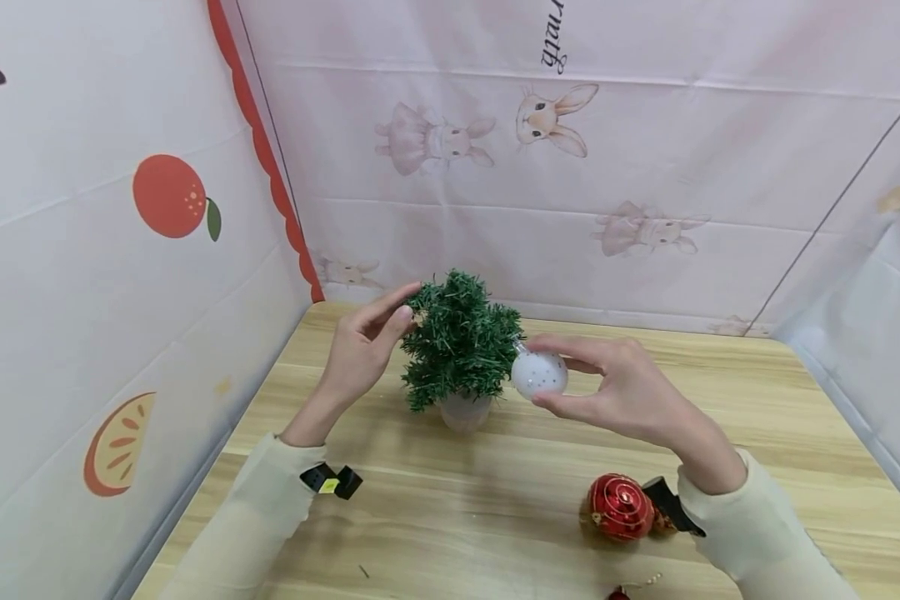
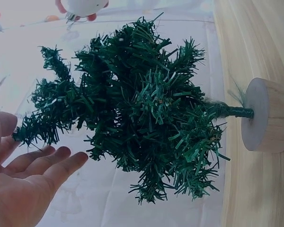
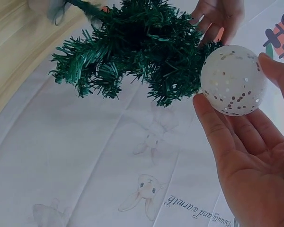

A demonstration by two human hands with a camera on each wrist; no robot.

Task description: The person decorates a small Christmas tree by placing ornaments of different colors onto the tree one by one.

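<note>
Pinching the white bauble (image 1: 540, 377), your right hand (image 1: 615, 387) holds it just right of the tree (image 1: 461, 342), cap (image 1: 521, 347) treeward; your left hand (image 1: 358, 348) pinches a branch tip (image 2: 24, 134) at left.

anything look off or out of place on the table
One small thing: a thin dark sliver, perhaps debris, lies alone on the table near the head view's bottom edge. Otherwise nothing stands out: the tree stands upright, and the white ornament in the right hand shows no visible damage.
</note>
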